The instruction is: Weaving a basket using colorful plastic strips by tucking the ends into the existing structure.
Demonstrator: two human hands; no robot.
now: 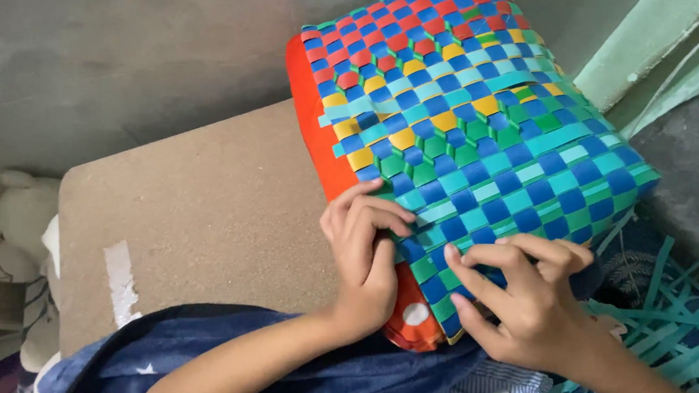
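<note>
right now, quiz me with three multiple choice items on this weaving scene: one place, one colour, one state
1. Where does the woven basket rest?
A. on an orange cushion
B. on a shelf
C. in a sink

2. What colour are the loose strips at lower right?
A. pink
B. teal
C. black

3. What are the hands doing?
A. hanging free
B. holding scissors
C. both pressing the weave

Answers: 1 A, the orange cushion shows under its edge. 2 B, they are teal. 3 C, the left hand and right hand have fingers on the weave.
</note>
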